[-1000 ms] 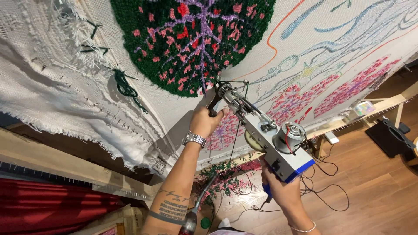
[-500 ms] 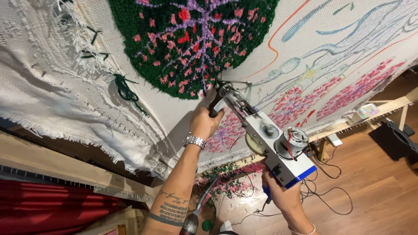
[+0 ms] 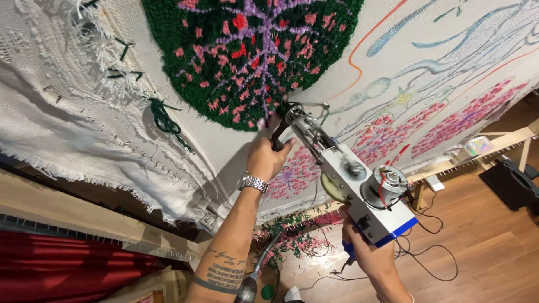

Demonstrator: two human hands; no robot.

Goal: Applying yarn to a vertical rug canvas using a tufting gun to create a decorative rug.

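Observation:
A grey tufting gun [image 3: 359,193] with a blue base and a bare motor points its needle at the white cloth [image 3: 393,62] stretched on a wooden frame. My left hand [image 3: 268,158], with a metal watch at the wrist, grips the gun's black front handle. My right hand [image 3: 368,255] holds the blue rear grip beneath the body. The needle tip touches the lower edge of a round green tufted patch [image 3: 247,50] with pink, red and purple spots. Pink tufted flowers [image 3: 387,137] sit just right of the gun.
Loose white fabric [image 3: 62,112] hangs at the left with dark green yarn ends [image 3: 163,120]. Black cables [image 3: 426,258] and yarn scraps lie on the wood floor [image 3: 483,258]. A wooden frame rail [image 3: 499,146] runs at the right, and a red curtain [image 3: 56,275] is at the lower left.
The gun and both hands have shifted slightly up and left along the lower edge of the green patch. The grip of both hands is unchanged.

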